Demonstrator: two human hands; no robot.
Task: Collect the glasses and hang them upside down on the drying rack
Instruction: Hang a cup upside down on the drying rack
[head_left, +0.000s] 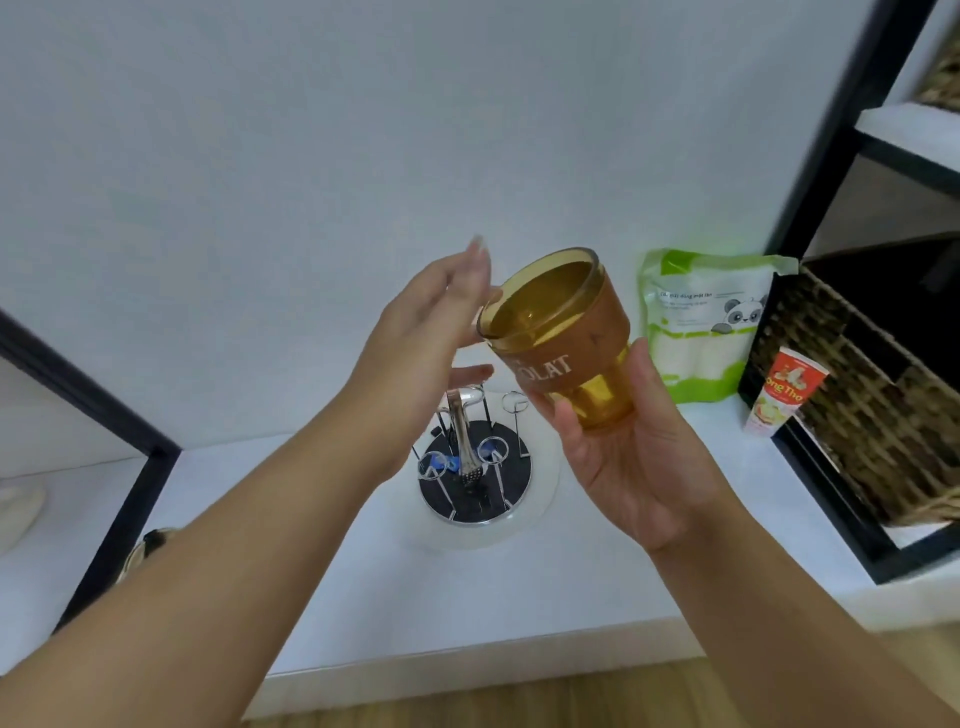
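Amber glass (556, 332) tilts in your right hand (631, 462), which grips its base, mouth aimed up-left toward you; your left hand (421, 338), fingers straight, touches its rim above the drying rack (475, 467), whose pegs blur

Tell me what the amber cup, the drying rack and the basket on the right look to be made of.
Amber cup: clear tinted glass or hard plastic, glossy; light passes through it, and a matte brown band carries white lettering. The look cannot settle which.
Drying rack: shiny metal wire pegs with looped tips on a dark round base, chrome-like glints.
Basket: woven natural fibre, perhaps seagrass or wicker; coarse brown plaiting, matte.
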